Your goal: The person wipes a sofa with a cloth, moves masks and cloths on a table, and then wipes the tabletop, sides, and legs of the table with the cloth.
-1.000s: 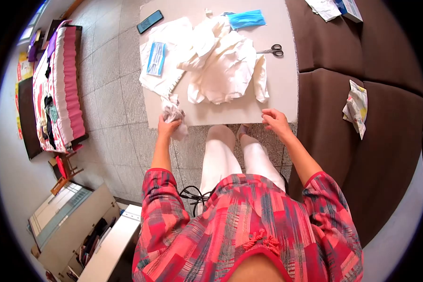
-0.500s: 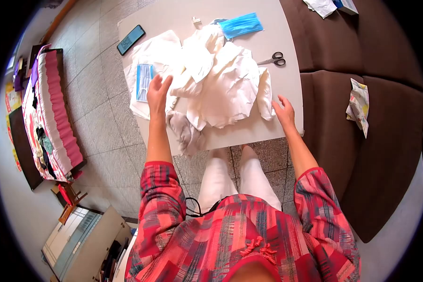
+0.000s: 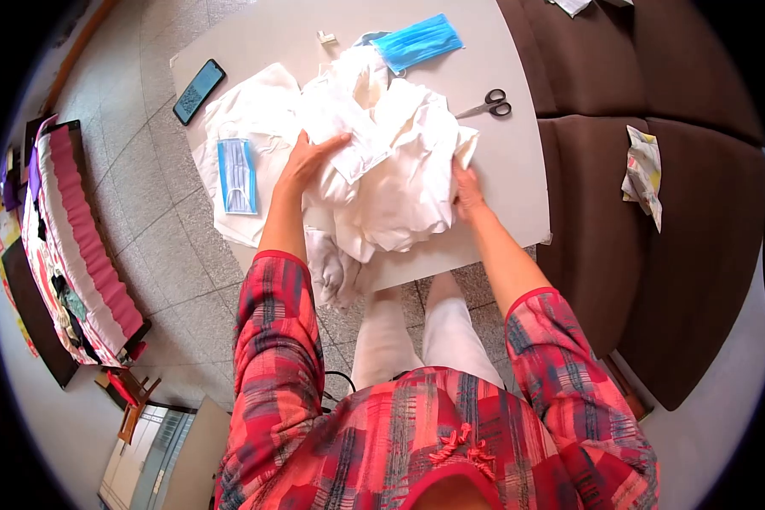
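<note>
A crumpled white garment (image 3: 404, 183), perhaps a shirt, lies heaped on the white table (image 3: 493, 51). My left hand (image 3: 311, 161) rests on the left side of the heap, thumb and fingers spread apart over the cloth. At the heap's right edge, my right hand (image 3: 467, 191) has its fingers closed around a fold of the garment; the fingertips are partly hidden. Left of my left hand, a blue-edged face mask (image 3: 237, 177) lies on another flat white cloth (image 3: 255, 102). A greyish cloth (image 3: 330, 268) hangs over the table's near edge.
Black-handled scissors (image 3: 495, 104) lie right of the garment. A blue face mask (image 3: 418, 42) and a small pale object (image 3: 326, 38) lie beyond it, and a phone (image 3: 200, 92) sits at the left edge. A brown sofa (image 3: 603, 246) with a patterned packet (image 3: 643, 177) stands on the right.
Both hands have moved inward from the sides onto the white garment. The right one has taken hold of its edge, and the view has shifted slightly.
</note>
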